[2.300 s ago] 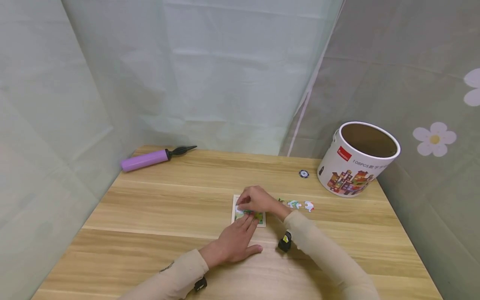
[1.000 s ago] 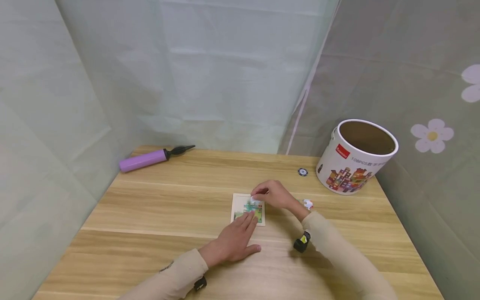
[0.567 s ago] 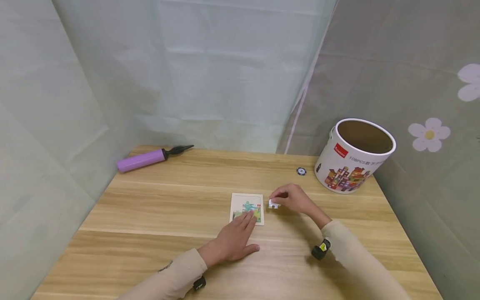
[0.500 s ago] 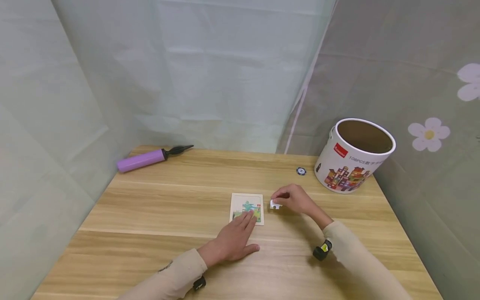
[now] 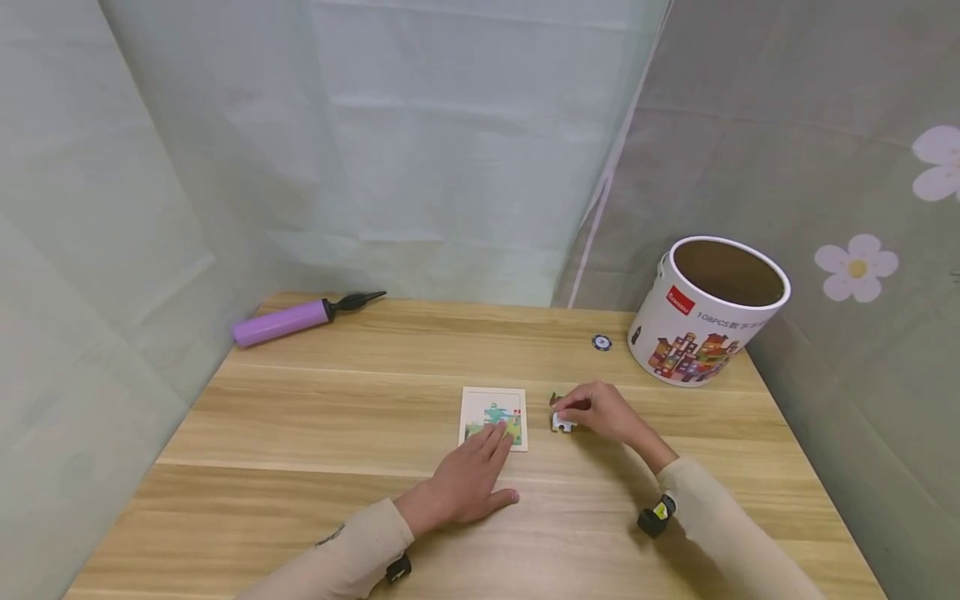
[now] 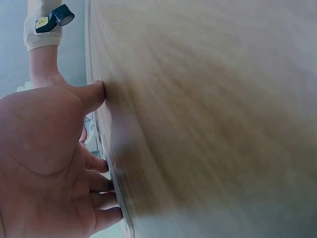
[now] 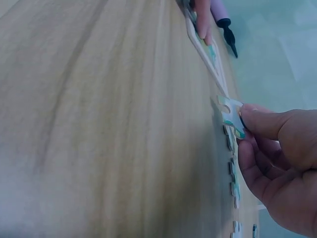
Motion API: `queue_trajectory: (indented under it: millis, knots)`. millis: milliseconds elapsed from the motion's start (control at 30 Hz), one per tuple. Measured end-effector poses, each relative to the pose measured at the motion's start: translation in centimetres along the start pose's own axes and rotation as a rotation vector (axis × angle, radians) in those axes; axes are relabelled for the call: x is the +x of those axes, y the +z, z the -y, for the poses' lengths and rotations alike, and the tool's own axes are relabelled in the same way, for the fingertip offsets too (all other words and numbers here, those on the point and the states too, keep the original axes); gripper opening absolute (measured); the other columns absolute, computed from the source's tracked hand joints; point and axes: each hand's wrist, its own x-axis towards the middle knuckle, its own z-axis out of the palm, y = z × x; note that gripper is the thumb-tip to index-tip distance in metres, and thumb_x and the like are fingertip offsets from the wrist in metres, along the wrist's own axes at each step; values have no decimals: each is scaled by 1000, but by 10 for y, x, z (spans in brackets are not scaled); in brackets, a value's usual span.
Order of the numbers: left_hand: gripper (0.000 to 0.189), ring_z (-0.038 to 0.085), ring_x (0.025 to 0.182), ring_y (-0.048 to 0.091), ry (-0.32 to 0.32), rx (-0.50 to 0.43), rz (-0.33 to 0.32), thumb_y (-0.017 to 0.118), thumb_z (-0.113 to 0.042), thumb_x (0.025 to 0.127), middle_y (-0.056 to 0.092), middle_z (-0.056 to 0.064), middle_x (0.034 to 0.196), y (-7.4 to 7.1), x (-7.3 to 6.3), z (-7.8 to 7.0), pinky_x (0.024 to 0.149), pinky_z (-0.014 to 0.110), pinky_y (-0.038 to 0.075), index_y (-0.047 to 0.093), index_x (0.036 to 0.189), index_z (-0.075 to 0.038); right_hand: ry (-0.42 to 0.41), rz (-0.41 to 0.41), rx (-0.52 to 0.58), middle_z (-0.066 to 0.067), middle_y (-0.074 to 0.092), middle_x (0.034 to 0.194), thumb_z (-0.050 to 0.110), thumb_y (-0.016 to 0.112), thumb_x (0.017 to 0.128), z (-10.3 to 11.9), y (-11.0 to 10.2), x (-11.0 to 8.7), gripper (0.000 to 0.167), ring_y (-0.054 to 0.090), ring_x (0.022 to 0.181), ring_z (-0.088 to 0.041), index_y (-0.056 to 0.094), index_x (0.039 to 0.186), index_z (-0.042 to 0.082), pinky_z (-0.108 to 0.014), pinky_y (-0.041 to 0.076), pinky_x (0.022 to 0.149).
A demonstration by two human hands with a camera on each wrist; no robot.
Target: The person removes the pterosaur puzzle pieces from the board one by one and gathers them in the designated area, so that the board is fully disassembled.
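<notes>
The puzzle tray (image 5: 474, 400) lies on the table (image 5: 315, 500) at the right hand's (image 5: 606, 412) 9 o'clock and looks, I judge, only part filled: greenish fitted pieces (image 5: 493, 413) run from its middle round to 3 o'clock and along its 6 o'clock side, while its 12 o'clock band and 10 o'clock corner show bare backing. The left hand (image 5: 468, 475) comes in from 7 o'clock, fingers straight over the tray's near part, thumb spread wide on the table. The right thumb and fingertips pinch a pale piece (image 5: 562, 423), tilted, just off the tray's 3 o'clock edge. Loose pieces (image 7: 235, 191) show near it in the right wrist view, so several probably remain to be fitted; their count is unclear, being nearly edge-on there and mostly covered from above. Also hidden are the fitted pieces beneath the left fingers; I cannot tell whether the dark bit (image 5: 554, 400) at the pinched piece's 11 o'clock is separate
</notes>
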Motion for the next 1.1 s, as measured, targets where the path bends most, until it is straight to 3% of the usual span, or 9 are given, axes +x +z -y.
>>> queue_trajectory:
  millis: [233,500,800,1100]
  knots:
    - [81,34,152,30,-3,0,-3,49,-55,103,29,23,164,1,0,0,123,40,28,35,156,4,-33,-3,-40,-2,79,102,12,79,89,-2,7,-2,5,68,88,-9,82,92,14,-23,54,75]
    - [80,34,152,31,-7,-2,-4,50,-55,103,29,23,164,1,0,0,122,42,30,35,156,4,-75,-11,-124,0,78,103,16,79,89,-2,11,-1,5,72,95,-16,82,93,15,-33,58,85]
    - [81,35,151,31,-7,-9,2,50,-56,102,29,22,164,1,1,1,122,43,30,36,155,3,-79,-24,-134,6,75,90,13,78,90,4,3,9,6,64,80,-6,82,96,13,-26,54,72]
    - [81,36,149,34,12,25,-21,53,-56,101,36,20,161,0,4,0,122,42,30,40,153,5,-124,22,-137,6,75,91,14,77,92,21,2,25,10,66,83,-8,80,100,10,-29,56,74]
